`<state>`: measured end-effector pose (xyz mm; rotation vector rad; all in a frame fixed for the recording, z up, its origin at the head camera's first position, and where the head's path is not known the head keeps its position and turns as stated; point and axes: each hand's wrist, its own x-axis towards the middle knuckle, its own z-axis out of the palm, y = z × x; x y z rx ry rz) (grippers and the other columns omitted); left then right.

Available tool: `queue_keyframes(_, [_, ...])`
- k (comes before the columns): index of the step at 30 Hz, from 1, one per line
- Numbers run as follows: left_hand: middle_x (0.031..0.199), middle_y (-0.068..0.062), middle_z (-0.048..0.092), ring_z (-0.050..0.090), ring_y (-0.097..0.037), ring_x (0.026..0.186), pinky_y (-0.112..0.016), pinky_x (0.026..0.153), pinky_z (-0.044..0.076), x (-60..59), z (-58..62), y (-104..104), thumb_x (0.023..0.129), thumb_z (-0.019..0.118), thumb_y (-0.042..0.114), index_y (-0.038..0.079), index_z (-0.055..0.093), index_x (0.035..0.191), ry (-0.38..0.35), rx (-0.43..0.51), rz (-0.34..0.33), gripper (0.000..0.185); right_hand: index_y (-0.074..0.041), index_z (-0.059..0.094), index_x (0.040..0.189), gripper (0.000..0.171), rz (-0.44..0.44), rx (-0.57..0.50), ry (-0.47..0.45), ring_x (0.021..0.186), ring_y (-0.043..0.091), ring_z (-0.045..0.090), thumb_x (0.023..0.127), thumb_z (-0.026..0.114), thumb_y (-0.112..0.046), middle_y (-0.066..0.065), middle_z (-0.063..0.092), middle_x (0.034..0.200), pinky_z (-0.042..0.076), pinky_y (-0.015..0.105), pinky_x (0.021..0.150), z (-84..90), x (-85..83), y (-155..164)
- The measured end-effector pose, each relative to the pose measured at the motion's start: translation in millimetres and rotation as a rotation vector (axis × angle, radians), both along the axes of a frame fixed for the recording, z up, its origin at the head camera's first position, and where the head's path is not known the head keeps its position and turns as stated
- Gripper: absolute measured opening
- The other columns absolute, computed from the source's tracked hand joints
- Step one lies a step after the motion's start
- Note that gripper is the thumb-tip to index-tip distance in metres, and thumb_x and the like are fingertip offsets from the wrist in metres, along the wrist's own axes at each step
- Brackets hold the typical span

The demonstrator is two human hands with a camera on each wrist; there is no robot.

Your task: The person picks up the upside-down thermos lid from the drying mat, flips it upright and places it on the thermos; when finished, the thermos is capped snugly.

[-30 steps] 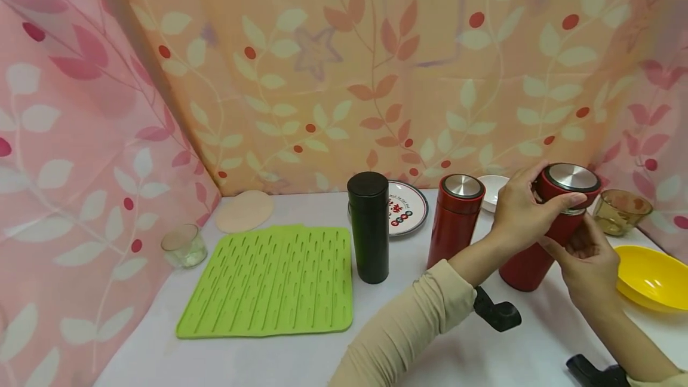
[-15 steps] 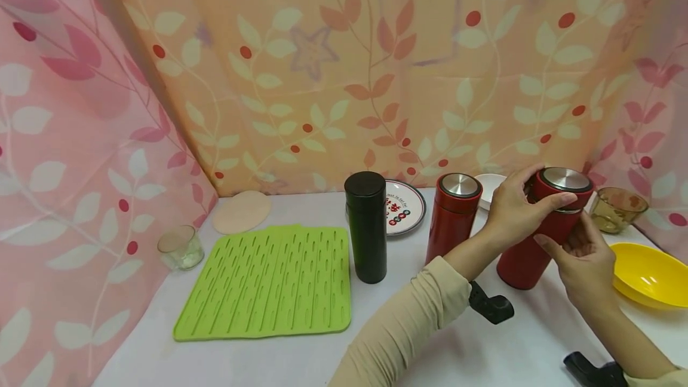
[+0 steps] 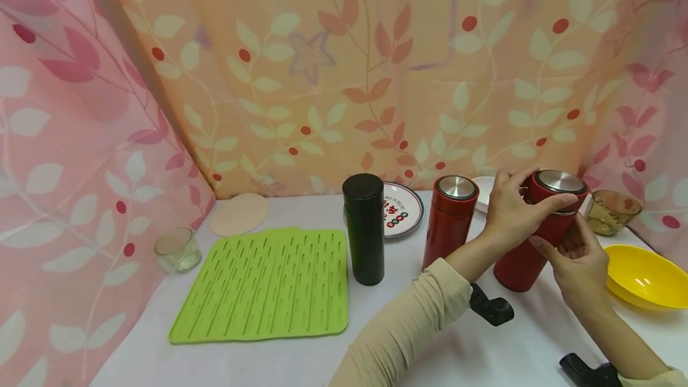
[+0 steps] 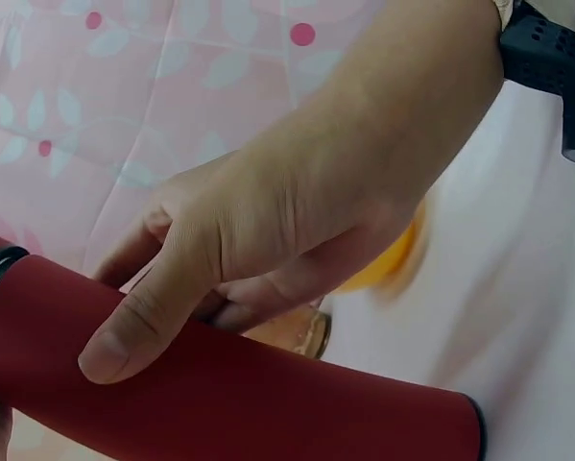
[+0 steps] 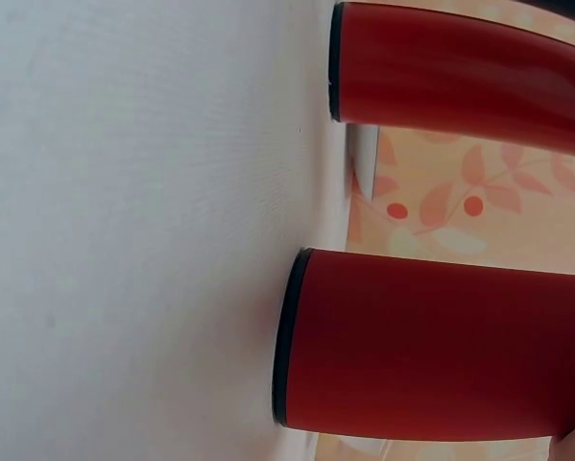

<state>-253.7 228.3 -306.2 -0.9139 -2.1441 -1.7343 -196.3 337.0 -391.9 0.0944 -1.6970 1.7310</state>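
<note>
My left hand [image 3: 513,211] curls round the cap of the tilted red flask [image 3: 529,249] while my right hand [image 3: 577,258] grips its body, its base on the white table [image 3: 279,363], whose contact only the right wrist view shows

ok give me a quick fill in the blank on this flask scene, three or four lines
1. The left hand grips the ____ of the tilted red flask.
2. The right hand holds that flask's ____.
3. The flask standing beside the green mat is ____ in colour.
4. The bowl at the right edge of the table is ____.

Missing words: lid; body; black; yellow
</note>
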Motion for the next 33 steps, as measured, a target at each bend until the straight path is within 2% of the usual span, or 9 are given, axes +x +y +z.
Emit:
queue_keyframes(4, [0.113, 0.008, 0.057, 0.054, 0.009, 0.099, -0.002, 0.081, 0.041, -2.2, -2.1, -3, 0.078, 0.074, 0.024, 0.013, 0.053, 0.126, -0.003, 0.033, -0.062, 0.054, -0.013, 0.036, 0.141, 0.069, -0.002, -0.004, 0.000, 0.107, 0.001, 0.052, 0.081, 0.059, 0.011, -0.006, 0.054, 0.123, 0.041, 0.003, 0.084, 0.4, -1.1, 0])
queue_keyframes(6, [0.113, 0.009, 0.058, 0.054, 0.009, 0.097, -0.003, 0.079, 0.042, -2.1, -2.1, -4, 0.077, 0.075, 0.024, 0.015, 0.054, 0.124, -0.021, 0.045, -0.069, 0.052, -0.014, 0.036, 0.142, 0.069, -0.003, 0.006, -0.008, 0.108, 0.000, 0.052, 0.081, 0.059, 0.010, -0.007, 0.054, 0.124, 0.041, 0.003, 0.084, 0.6, -0.9, 0])
queue_keyframes(10, [0.111, 0.013, 0.051, 0.049, 0.010, 0.088, -0.003, 0.072, 0.043, 1.7, -0.8, 0, 0.069, 0.080, 0.032, 0.022, 0.056, 0.121, -0.055, 0.022, 0.013, 0.057, -0.014, 0.035, 0.142, 0.069, -0.002, 0.009, -0.021, 0.108, -0.001, 0.051, 0.082, 0.059, 0.009, -0.007, 0.053, 0.125, 0.041, 0.002, 0.084, -0.2, -0.2, 0])
queue_keyframes(12, [0.109, 0.012, 0.047, 0.046, 0.009, 0.087, -0.003, 0.070, 0.041, 3.4, -0.1, 1, 0.066, 0.081, 0.036, 0.023, 0.056, 0.120, -0.046, -0.006, 0.061, 0.061, -0.015, 0.035, 0.142, 0.069, 0.002, 0.002, -0.024, 0.108, -0.002, 0.052, 0.082, 0.060, 0.009, -0.007, 0.053, 0.125, 0.041, 0.002, 0.083, -0.8, 0.0, -1])
queue_keyframes(15, [0.106, 0.011, 0.047, 0.045, 0.008, 0.088, -0.002, 0.071, 0.039, 3.5, 0.8, 0, 0.068, 0.080, 0.039, 0.022, 0.055, 0.122, -0.018, -0.058, 0.081, 0.061, -0.015, 0.035, 0.142, 0.069, 0.005, -0.008, -0.023, 0.108, -0.001, 0.052, 0.082, 0.059, 0.009, -0.006, 0.052, 0.125, 0.041, 0.003, 0.084, -1.0, -0.3, -1])
queue_keyframes(19, [0.110, 0.010, 0.056, 0.050, 0.009, 0.094, -0.001, 0.076, 0.040, -0.2, 0.5, -4, 0.077, 0.074, 0.033, 0.017, 0.053, 0.125, 0.017, -0.055, -0.006, 0.055, -0.013, 0.036, 0.141, 0.068, -0.016, -0.021, -0.016, 0.108, 0.001, 0.052, 0.082, 0.059, 0.010, -0.005, 0.054, 0.125, 0.041, 0.003, 0.084, 0.0, -1.2, -1])
queue_keyframes(23, [0.114, 0.010, 0.059, 0.053, 0.010, 0.097, -0.003, 0.080, 0.042, -2.6, -0.5, -6, 0.079, 0.072, 0.028, 0.017, 0.052, 0.125, -0.006, -0.008, -0.077, 0.051, -0.013, 0.035, 0.142, 0.068, -0.005, -0.013, -0.005, 0.109, 0.001, 0.052, 0.082, 0.058, 0.009, -0.005, 0.053, 0.125, 0.041, 0.002, 0.085, 1.5, -0.8, 0])
queue_keyframes(30, [0.112, 0.012, 0.044, 0.045, 0.009, 0.091, -0.003, 0.074, 0.041, 5.7, -0.8, 4, 0.066, 0.082, 0.038, 0.020, 0.049, 0.121, -0.027, -0.020, 0.086, 0.066, -0.017, 0.032, 0.144, 0.071, 0.012, 0.030, -0.033, 0.109, -0.004, 0.050, 0.083, 0.060, 0.007, -0.008, 0.051, 0.128, 0.040, 0.001, 0.083, -0.5, 1.2, 2])
queue_keyframes(33, [0.113, 0.011, 0.046, 0.046, 0.008, 0.094, -0.003, 0.076, 0.040, 5.4, -1.5, 2, 0.070, 0.079, 0.038, 0.019, 0.049, 0.123, -0.005, -0.036, 0.062, 0.063, -0.018, 0.032, 0.144, 0.071, 0.010, 0.030, -0.040, 0.109, -0.004, 0.049, 0.083, 0.059, 0.007, -0.007, 0.050, 0.129, 0.040, 0.001, 0.083, -1.6, 1.5, 2])
